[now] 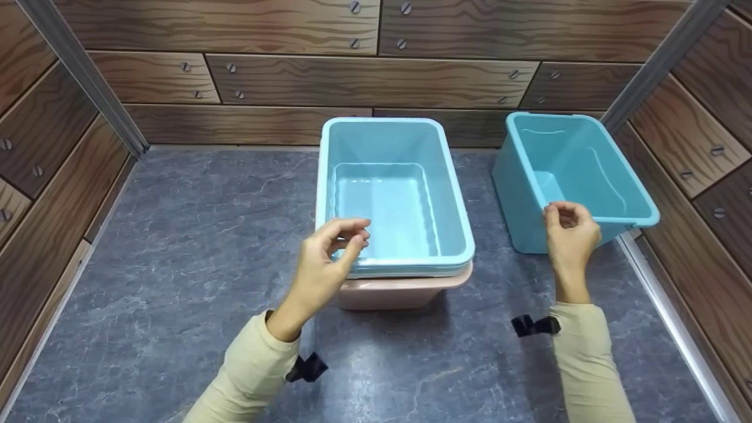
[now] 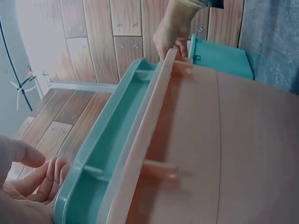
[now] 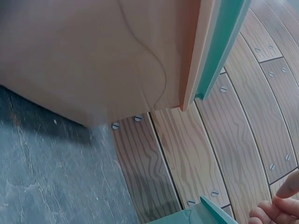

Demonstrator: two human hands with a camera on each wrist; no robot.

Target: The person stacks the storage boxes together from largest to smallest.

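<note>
A stack of plastic bins stands on the floor, with a light blue bin [image 1: 386,267] nested in a pink bin [image 1: 405,283]. My left hand [image 1: 326,255] hovers at the blue bin's near left corner, its fingers loosely bent with nothing between them. In the left wrist view, those fingers [image 2: 44,179] lie beside the rim. To the right stands a separate teal bin [image 1: 520,194]. Over its near left rim is my right hand [image 1: 570,238], fingers bent and nothing seen in them. The right wrist view has its fingertips [image 3: 271,212] apart from the teal rim.
A dark grey marbled floor [image 1: 205,247] lies under the bins. Wood-pattern panels [image 1: 376,82] stand behind and on both sides, with metal posts in the corners. A metal strip [image 1: 675,329] runs along the right edge. Each sleeve has a black piece at the wrist.
</note>
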